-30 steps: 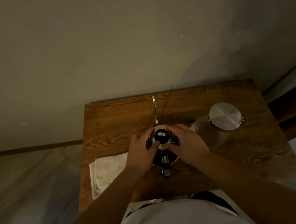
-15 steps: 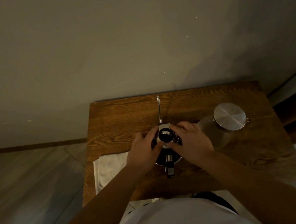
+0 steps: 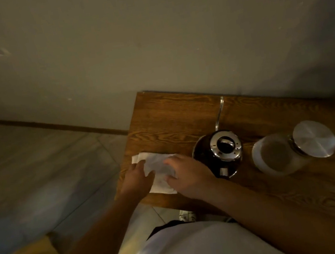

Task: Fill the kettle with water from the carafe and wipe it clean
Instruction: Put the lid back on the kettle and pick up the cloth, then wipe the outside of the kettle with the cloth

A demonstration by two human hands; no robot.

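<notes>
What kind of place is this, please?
Probably a room in a home, though that is uncertain: a small wooden table stands against a plain wall, beside a tiled floor with a baseboard.

- No legible text, brand or number anywhere.
- Small pale tag (image 3: pixel 224 171) on dark round metal-lidded kettle (image 3: pixel 219 153), just right of right-hand fingers (image 3: pixel 168 161): blurred, unreadable.

On the table (image 3: pixel 160 114) at frame right, my left hand (image 3: pixel 136 179) and right hand (image 3: pixel 188 174) rest on the cloth (image 3: pixel 157 165) at its left edge; kettle (image 3: pixel 218 151) centre, carafe (image 3: pixel 276 153) right of it.
</notes>
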